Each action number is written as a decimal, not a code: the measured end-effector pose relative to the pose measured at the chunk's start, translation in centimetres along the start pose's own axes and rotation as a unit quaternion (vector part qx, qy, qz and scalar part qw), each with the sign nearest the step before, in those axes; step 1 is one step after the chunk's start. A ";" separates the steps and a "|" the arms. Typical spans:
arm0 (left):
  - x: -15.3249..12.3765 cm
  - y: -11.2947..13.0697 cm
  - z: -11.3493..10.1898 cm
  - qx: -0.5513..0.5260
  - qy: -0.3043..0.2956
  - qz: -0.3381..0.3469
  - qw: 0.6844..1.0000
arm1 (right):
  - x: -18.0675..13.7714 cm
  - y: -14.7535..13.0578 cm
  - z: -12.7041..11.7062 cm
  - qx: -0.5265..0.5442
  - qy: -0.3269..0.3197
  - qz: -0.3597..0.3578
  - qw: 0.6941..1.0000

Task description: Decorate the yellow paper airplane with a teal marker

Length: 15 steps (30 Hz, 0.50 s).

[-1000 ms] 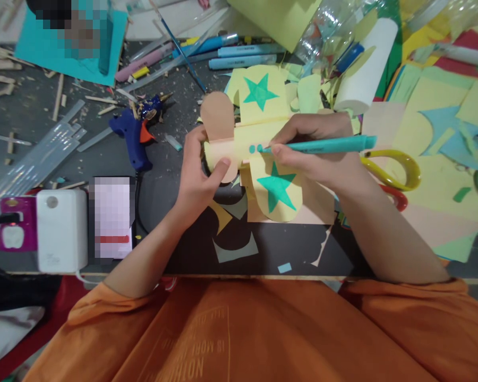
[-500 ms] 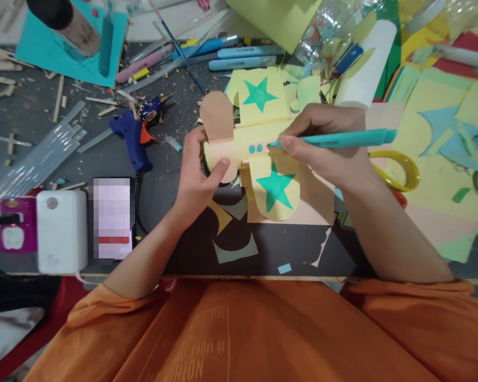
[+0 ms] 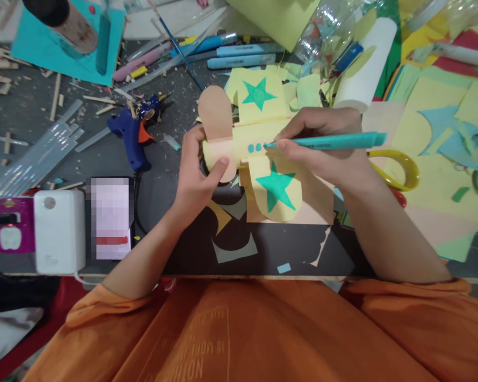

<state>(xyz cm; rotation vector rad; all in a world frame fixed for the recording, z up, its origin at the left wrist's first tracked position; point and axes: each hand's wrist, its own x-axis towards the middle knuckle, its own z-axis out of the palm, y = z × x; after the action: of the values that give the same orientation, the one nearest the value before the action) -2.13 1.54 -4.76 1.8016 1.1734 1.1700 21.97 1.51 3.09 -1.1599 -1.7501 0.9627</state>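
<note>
A yellow paper aeroplane (image 3: 258, 146) with two green stars on its wings and a tan rounded tail lies in the middle of the dark table. My left hand (image 3: 197, 172) is closed on its tail end, thumb on top. My right hand (image 3: 322, 148) pinches a teal marker (image 3: 334, 141) whose tip touches the yellow body just right of two teal dots (image 3: 254, 148).
A blue glue gun (image 3: 131, 132) lies left of the plane. A white charger (image 3: 58, 231) and a phone (image 3: 111, 217) sit near the front-left edge. Yellow-handled scissors (image 3: 398, 167), coloured paper sheets, a white roll (image 3: 366, 63), pens and wooden sticks clutter the rest.
The marker tip lifted off the second dot and moved slightly right along the body. My left hand kept its grip on the tail.
</note>
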 end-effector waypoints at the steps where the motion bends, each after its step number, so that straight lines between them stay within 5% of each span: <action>1: 0.0 0.0 0.0 -0.001 0.000 0.002 1.000 | 0.0 0.0 0.0 0.002 -0.004 0.005 1.000; 15: 0.0 0.5 -0.2 -0.009 -0.010 -0.015 1.000 | 0.3 0.1 -0.1 -0.014 0.040 0.009 0.999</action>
<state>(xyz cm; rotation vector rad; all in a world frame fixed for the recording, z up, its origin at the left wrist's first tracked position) -2.17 1.33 -4.27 1.7733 1.1716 1.1406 21.99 1.80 3.08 -1.2179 -1.6958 0.8940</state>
